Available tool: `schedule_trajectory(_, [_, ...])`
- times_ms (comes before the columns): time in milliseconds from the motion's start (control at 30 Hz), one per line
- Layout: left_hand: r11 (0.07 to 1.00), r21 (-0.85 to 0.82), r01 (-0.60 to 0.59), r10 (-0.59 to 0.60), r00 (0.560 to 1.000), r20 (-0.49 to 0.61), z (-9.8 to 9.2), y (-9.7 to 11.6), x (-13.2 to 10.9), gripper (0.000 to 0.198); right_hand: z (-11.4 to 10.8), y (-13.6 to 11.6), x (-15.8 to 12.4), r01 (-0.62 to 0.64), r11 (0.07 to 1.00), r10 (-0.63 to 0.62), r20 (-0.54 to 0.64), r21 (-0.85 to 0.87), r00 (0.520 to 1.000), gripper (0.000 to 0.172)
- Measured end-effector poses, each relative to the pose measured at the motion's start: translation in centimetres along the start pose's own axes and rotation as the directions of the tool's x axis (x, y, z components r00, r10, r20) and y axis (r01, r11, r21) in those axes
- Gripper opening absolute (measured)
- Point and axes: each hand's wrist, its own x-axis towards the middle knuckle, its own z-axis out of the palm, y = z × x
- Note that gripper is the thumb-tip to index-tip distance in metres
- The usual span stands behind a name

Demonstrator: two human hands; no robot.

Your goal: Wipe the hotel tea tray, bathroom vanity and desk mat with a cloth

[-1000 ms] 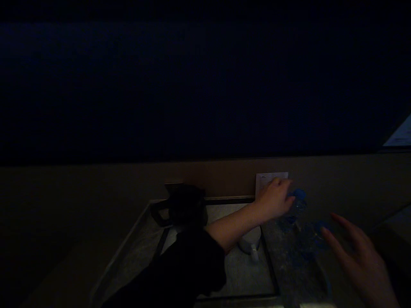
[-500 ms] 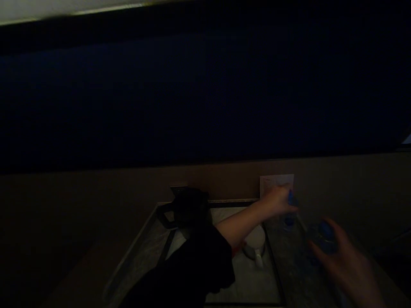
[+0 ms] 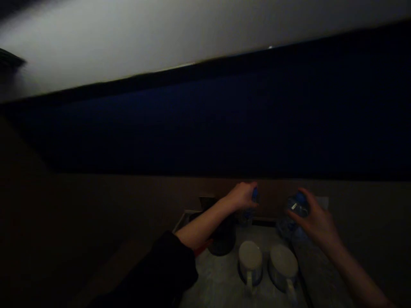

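Both bottles have come over toward 9 o'clock, from beyond the mugs to their 12 o'clock side.
Left hand (image 3: 240, 197) fingers pinch the left bottle (image 3: 247, 216) by its blue cap; right hand (image 3: 317, 220) fingers curl round the right bottle's (image 3: 298, 207) neck, likely for a firm hold; in this gloom I can't tell if either base touches. Toward 6 o'clock, the left mug (image 3: 250, 256) and right mug (image 3: 283, 261) point their handles nearward, presumably for easy reach, on the counter (image 3: 213, 284); a dark kettle (image 3: 223, 244) stands at their 10 o'clock.
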Motion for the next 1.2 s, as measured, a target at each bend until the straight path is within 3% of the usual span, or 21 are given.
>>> schedule_trajectory(133, [0.998,-0.009,0.062,-0.062,0.997,0.039,3.1,-1.8,-0.2,0.053,6.2,1.5,-0.1,0.043,0.995,-0.059,0.174,0.092,0.983,0.066])
schedule_trajectory(233, [0.996,-0.030,0.087,-0.085,0.995,0.051,4.6,-2.6,-0.2,0.055,8.4,2.8,-0.5,0.040,0.997,-0.055,0.242,0.069,0.969,0.065])
schedule_trajectory(500, [0.987,-0.113,0.113,-0.109,0.993,0.044,6.6,-3.4,0.3,0.064,9.0,4.6,-0.6,0.042,0.998,-0.054,0.232,0.055,0.971,0.067])
schedule_trajectory(600, [0.977,-0.192,0.098,-0.086,0.994,0.069,6.7,-3.5,-0.4,0.089,8.0,5.1,-0.5,0.081,0.993,-0.099,0.231,0.085,0.968,0.082])
schedule_trajectory(667, [0.945,-0.327,0.017,-0.017,1.000,0.003,6.1,-3.8,-2.1,0.106,6.7,4.5,-1.0,0.148,0.988,-0.155,0.196,0.046,0.968,0.096])
schedule_trajectory(733, [0.876,-0.475,-0.080,0.018,0.991,-0.134,4.9,-4.8,-5.2,0.101,4.9,2.8,-2.2,0.214,0.975,-0.207,0.114,-0.053,0.972,0.099])
schedule_trajectory(800, [0.810,-0.578,-0.100,-0.032,0.976,-0.214,3.3,-6.5,-9.7,0.078,3.4,0.0,-4.6,0.234,0.964,-0.234,0.020,-0.128,0.972,0.086])
schedule_trajectory(900, [0.762,-0.645,0.055,-0.214,0.962,-0.170,2.0,-9.7,-18.5,0.032,3.6,-4.8,-10.0,0.345,0.936,-0.348,-0.033,-0.066,0.937,0.048])
schedule_trajectory(967, [0.769,-0.585,0.256,-0.398,0.909,-0.126,2.5,-12.0,-24.8,0.029,6.1,-7.9,-14.3,0.539,0.835,-0.548,0.066,0.115,0.834,0.024])
schedule_trajectory(1033, [0.747,-0.518,0.417,-0.522,0.850,-0.067,4.3,-14.0,-30.8,0.030,9.8,-10.9,-18.4,0.620,0.706,-0.702,0.225,0.343,0.675,0.020])
schedule_trajectory(1100, [0.698,-0.513,0.500,-0.601,0.798,-0.039,6.6,-15.1,-36.2,0.031,13.8,-13.7,-21.9,0.570,0.663,-0.747,0.384,0.484,0.542,0.027])
schedule_trajectory(1133, [0.654,-0.530,0.540,-0.646,0.763,-0.020,7.9,-15.2,-38.6,0.033,15.6,-15.0,-23.4,0.535,0.673,-0.740,0.450,0.511,0.501,0.030])
schedule_trajectory(1200, [0.555,-0.588,0.588,-0.718,0.696,0.019,10.1,-15.0,-42.6,0.037,18.4,-17.2,-26.1,0.501,0.707,-0.706,0.536,0.499,0.463,0.034])
